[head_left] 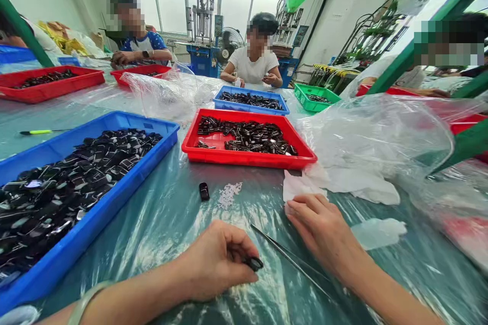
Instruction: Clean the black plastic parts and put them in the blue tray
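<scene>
My left hand (219,261) is closed, with a small glossy black plastic part (253,263) pinched between thumb and fingers. My right hand (322,231) has its fingers pressed together at the near edge of a white wipe (299,186); part of the wipe is hidden behind the fingers. Between the two hands, metal tweezers (284,252) lie slantwise on the plastic-covered table. Beyond my left hand rests another black part (204,191), beside a small heap of tiny white pieces (229,195).
A blue tray (162,155) heaped with black parts stands at left. Ahead is a red tray (247,158) with similar parts; farther off are blue (251,107) and green trays (310,104). Clear plastic sheeting (373,134) bunches at right, by a green post (412,56). Several people sit around.
</scene>
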Motion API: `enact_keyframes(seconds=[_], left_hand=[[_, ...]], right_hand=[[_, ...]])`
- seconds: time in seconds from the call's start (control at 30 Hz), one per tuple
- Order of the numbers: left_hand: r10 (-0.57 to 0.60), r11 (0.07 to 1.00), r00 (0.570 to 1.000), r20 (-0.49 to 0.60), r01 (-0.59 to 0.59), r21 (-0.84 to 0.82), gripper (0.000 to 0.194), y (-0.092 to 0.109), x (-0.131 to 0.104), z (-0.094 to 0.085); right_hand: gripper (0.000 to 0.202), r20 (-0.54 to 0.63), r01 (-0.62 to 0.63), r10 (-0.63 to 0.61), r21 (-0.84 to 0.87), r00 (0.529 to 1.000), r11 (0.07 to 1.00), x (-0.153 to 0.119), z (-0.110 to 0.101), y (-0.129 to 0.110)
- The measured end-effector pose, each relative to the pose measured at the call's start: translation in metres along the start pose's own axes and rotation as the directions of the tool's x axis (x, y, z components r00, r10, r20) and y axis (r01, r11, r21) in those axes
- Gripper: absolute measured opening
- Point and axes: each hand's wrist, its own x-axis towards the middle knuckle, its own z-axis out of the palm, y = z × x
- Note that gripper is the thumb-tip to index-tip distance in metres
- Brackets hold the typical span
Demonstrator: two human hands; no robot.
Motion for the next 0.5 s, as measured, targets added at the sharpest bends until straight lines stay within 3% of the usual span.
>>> enact_keyframes(seconds=[0.23,0.4,0.5], left_hand=[[-0.011,0.995,1.0,-0.015,0.013,0.097,0.017,0.0,0.002,-0.001],[-0.007,0.993,1.0,-0.023,0.009,0.119,0.017,-0.002,0.001,-0.001],[0.011,0.996,1.0,-0.011,-0.01,0.094,0.017,-0.004,0.003,-0.001]], right_hand=[[0.026,-0.069,0.028,-0.026,0.028,0.997,0.999,0.008,0.016,-0.004],[0.02,-0.142,0.088,-0.064,0.169,0.988,0.982,0.003,-0.003,-0.021],[0.016,-0.096,0.098,-0.062,0.43,0.993,0.897,0.0,-0.019,-0.04]])
